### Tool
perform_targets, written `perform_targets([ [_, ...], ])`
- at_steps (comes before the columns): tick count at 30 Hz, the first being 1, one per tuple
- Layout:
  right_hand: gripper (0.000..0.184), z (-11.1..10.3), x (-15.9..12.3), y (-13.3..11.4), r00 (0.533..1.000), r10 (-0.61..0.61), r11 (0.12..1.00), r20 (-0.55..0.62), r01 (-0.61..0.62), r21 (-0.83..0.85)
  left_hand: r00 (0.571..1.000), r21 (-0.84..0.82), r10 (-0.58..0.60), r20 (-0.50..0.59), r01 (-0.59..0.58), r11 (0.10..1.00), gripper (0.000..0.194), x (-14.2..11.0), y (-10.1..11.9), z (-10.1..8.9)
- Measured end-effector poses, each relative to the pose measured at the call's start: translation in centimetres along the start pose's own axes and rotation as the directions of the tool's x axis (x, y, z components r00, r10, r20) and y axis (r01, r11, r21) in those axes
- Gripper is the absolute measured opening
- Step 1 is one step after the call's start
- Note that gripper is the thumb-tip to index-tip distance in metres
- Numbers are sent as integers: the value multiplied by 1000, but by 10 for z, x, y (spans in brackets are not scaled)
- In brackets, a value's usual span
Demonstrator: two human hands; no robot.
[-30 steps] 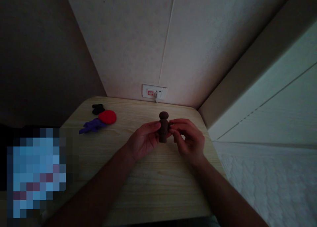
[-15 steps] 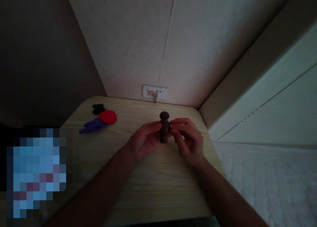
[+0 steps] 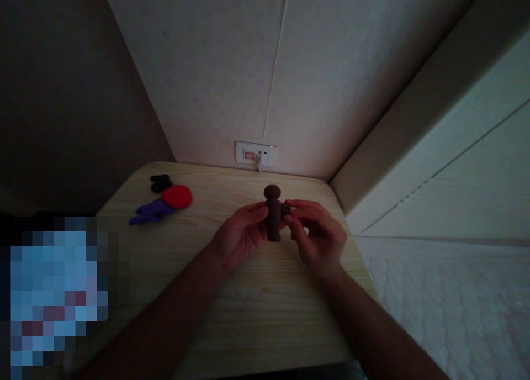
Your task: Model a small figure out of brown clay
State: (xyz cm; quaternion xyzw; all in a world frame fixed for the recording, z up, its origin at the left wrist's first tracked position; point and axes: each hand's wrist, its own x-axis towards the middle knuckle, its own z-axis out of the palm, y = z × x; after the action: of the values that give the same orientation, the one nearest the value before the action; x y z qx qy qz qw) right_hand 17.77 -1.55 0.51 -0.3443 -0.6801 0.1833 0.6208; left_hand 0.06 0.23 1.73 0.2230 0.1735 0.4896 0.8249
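Observation:
A small brown clay figure (image 3: 273,211) with a round head, a thicker body and a short lower part is held upright above the wooden table. My left hand (image 3: 242,233) is closed on its left side, thumb against the body and fingers behind. At the figure's right side, my right hand (image 3: 317,233) pinches a small brown clay piece (image 3: 286,210) between thumb and fingers. That piece sits against the body; whether it is joined on I cannot tell.
On the table (image 3: 232,325), at the left, lie a red clay disc (image 3: 178,196), a purple clay shape (image 3: 153,210) and black clay pieces (image 3: 160,183). A wall socket (image 3: 255,155) with a white plug is behind. A white cabinet (image 3: 447,164) stands right.
My right hand has shifted slightly right, away from the figure's body, and the small brown piece now shows more clearly. The left hand keeps its grip. The whole view has moved a little.

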Motion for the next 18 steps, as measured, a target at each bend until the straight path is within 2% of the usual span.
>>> perform_targets([
  [5, 12, 0, 3, 0, 999, 37, 999, 10, -37, 24, 1000, -40, 4, -6, -4, 999, 10, 0, -2, -3],
  [13, 16, 3, -1, 1, 998, 21, 998, -65, -17, 55, 996, -24, -8, 90, 10, 1000, 11, 1, -3, -4],
  [18, 15, 0, 1, 1, 1000, 21, 998, -20, -20, 55, 996, -30, 4, 89, -1, 1000, 11, 1, -2, -4],
])
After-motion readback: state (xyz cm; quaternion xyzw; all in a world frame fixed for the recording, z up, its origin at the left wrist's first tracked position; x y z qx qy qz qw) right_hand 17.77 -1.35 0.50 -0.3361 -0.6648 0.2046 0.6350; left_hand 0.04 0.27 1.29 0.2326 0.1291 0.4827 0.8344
